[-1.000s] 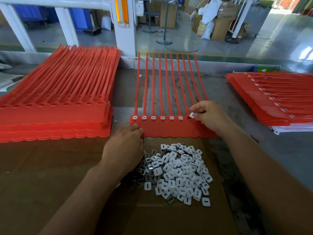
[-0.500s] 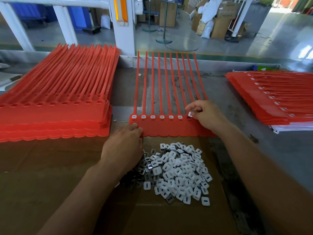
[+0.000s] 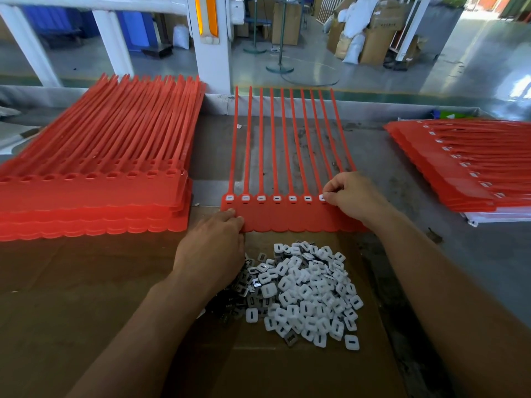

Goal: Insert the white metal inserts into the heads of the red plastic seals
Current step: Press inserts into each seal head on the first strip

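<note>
A strip of joined red plastic seals (image 3: 287, 216) lies flat in the middle of the bench, straps pointing away from me. Several of its heads from the left hold a white insert (image 3: 276, 198). My right hand (image 3: 355, 195) pinches a white insert (image 3: 322, 197) against a head toward the strip's right. My left hand (image 3: 214, 245) rests on the strip's near left corner, fingers curled on the tag edge. A loose pile of white metal inserts (image 3: 307, 288) sits on brown cardboard just in front of the strip.
A tall stack of red seal strips (image 3: 94, 179) with vacant heads lies at the left. Another stack of strips (image 3: 471, 165) with white inserts in their heads lies at the right. The cardboard sheet (image 3: 86, 297) covers the near bench. White posts stand behind the bench.
My right hand has lowered the insert from a tilted hold onto the seal head. My left hand has stayed on the strip's corner.
</note>
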Action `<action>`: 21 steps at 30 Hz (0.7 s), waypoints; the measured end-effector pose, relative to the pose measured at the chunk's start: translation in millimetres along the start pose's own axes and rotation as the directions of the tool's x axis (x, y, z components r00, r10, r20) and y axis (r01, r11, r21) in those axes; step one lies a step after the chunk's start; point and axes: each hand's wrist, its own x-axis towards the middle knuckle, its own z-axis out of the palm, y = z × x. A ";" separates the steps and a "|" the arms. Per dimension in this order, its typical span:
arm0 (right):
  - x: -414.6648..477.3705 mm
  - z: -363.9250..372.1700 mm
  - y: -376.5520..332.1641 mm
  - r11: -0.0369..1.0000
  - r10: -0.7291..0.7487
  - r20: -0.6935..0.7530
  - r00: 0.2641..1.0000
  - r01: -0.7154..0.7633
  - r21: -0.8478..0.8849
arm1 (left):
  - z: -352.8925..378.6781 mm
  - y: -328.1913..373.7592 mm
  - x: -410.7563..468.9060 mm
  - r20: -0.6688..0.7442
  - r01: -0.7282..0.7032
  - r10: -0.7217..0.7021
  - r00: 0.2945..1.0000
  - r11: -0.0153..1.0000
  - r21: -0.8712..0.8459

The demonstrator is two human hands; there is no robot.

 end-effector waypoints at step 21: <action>14.9 -6.4 -12.6 0.984 0.161 0.078 0.984 -0.166 0.063 | 0.5 -1.1 -1.6 -0.003 0.007 -0.007 1.000 1.000 -0.007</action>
